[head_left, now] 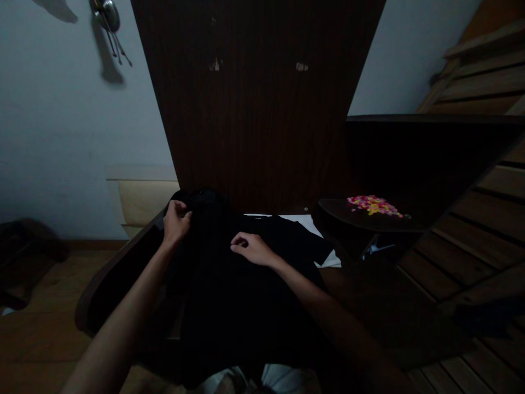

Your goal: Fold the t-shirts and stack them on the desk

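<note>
Two bare hands reach over one black shirt (254,312), spread on the dark table in the near middle, its one clearly visible sleeve pointing right. The left hand (176,221) is far left, fingers curled, beside one dark bundle (205,198); too dim to tell whether cloth is caught in it. The right hand (252,249) is over the shirt's middle, thumb and fingers bent with a narrow gap; whether it pinches fabric I cannot tell. One white cloth (331,259) shows under the shirt at its far and right edges. At the far side one tall panel (262,126) stands upright, bearing two larger pale scuffs (302,67). On the right, one rounded shelf (336,208) carries one pile (374,205) of pink, red and yellow bits, too many to count. Far left, one metal fixture (109,15) hangs on the wall (61,120).
</note>
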Demonstrator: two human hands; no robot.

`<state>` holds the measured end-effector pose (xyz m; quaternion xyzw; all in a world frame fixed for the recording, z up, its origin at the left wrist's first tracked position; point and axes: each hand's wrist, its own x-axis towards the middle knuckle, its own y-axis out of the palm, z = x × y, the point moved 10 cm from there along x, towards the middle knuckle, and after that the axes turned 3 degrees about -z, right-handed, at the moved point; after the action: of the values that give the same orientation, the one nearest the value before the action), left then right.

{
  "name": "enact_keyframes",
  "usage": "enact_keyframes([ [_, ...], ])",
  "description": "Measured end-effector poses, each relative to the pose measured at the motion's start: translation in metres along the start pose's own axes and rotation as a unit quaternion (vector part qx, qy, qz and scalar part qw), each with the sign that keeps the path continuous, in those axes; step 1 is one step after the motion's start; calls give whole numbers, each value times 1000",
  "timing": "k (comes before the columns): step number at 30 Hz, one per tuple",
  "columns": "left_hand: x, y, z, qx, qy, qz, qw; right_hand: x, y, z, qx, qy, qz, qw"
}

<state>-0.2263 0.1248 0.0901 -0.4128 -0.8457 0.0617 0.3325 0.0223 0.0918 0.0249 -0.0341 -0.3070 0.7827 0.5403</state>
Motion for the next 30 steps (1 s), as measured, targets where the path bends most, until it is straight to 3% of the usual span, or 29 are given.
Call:
enact_keyframes([
  [5, 4, 7, -2, 3, 21, 50, 999, 40, 11, -14, 46, 27, -63, 997],
  [9, -1, 2, -6, -25, 74, 48, 996, 60, 34, -17, 65, 28, -58, 996],
  [13, -5, 3, -13, -51, 116, 66, 990, 68, 59, -15, 53, 9, -63, 997],
  [17, -12, 14, -30, -14, 177, 128, 976, 70, 85, -2, 11, -62, -75, 995],
  [21, -25, 23, -47, 16, 241, 185, 952, 75, 105, -1, -2, -74, -74, 994],
  [25, -43, 36, -55, 28, 254, 222, 941, 82, 88, -19, 177, -15, -92, 980],
  [30, -80, 76, -60, 41, 266, 274, 923, 80, 39, -52, 465, 85, -143, 869],
])
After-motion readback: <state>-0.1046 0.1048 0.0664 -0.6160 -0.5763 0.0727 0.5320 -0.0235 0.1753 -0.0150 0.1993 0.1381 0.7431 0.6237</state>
